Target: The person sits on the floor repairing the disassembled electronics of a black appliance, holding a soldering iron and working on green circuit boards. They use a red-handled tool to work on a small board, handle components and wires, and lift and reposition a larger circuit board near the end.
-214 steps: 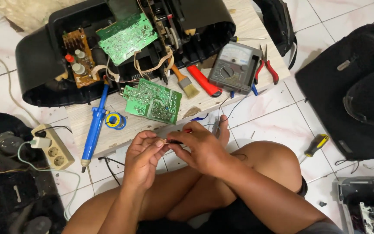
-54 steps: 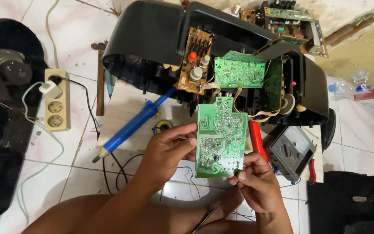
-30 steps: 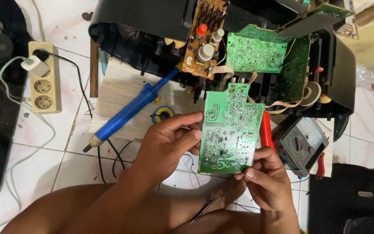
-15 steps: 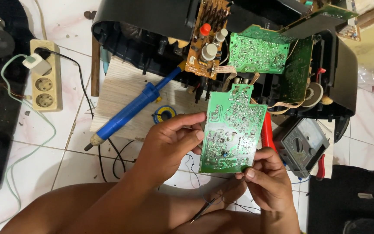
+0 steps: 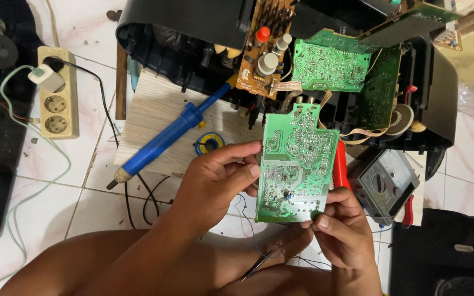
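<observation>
I hold a green circuit board [image 5: 294,159] upright in front of me, solder side facing the camera. My left hand [image 5: 215,183] grips its left edge with thumb and fingers. My right hand [image 5: 344,230] pinches its lower right corner. Behind the board lies an opened black device casing [image 5: 193,27] with several more boards: a brown one with round knobs [image 5: 261,46] and a green one [image 5: 330,66]. A thin dark wire runs below the board toward my lap.
A blue desoldering pump [image 5: 165,137] and a solder reel [image 5: 208,143] lie on a pale wooden board [image 5: 154,109]. A multimeter [image 5: 388,183] and a red-handled tool [image 5: 340,164] sit at the right. A power strip [image 5: 56,93] with a plug lies at left on the tiled floor.
The green board was lifted off the wooden board and turned up toward me; over the last second the camera view shifted slightly and my grip stayed the same.
</observation>
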